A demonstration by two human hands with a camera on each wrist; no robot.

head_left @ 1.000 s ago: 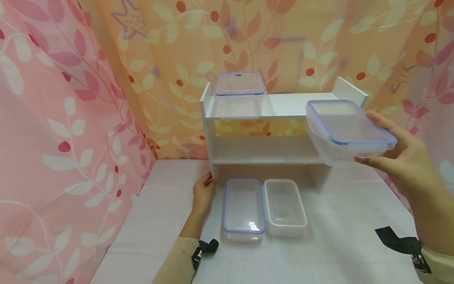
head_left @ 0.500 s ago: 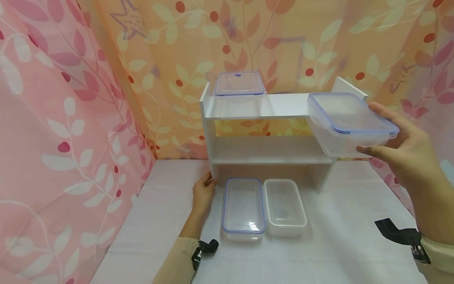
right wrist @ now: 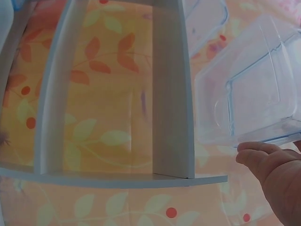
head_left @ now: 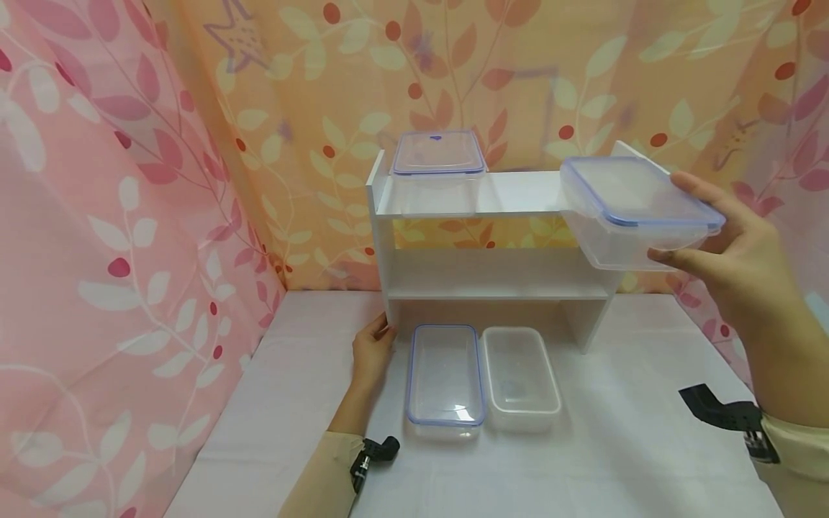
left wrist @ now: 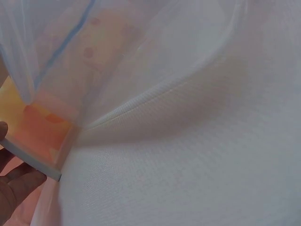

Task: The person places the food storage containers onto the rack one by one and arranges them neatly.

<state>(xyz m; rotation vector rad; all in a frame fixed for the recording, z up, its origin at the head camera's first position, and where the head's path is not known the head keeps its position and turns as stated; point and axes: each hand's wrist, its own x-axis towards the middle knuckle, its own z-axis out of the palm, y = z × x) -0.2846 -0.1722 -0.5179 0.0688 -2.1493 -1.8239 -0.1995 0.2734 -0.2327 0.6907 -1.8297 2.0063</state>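
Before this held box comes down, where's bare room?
Free: top shelf right of its lidded box; lower shelf beneath; table right of the white-rimmed box. Crowded: table middle, that box and a blue-rimmed box side by side.

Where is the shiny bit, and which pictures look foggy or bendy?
Head view: white glare near the close end of the blue-rimmed box on the table; left wrist view: dim and foggy, the clear plastic looking soft; right wrist view: dim too, the shelf looking bowed.

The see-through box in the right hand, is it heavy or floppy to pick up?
The box is probably light: the right hand holds it by one side, and no contents show. It's likely stiff too, since no sagging shows.
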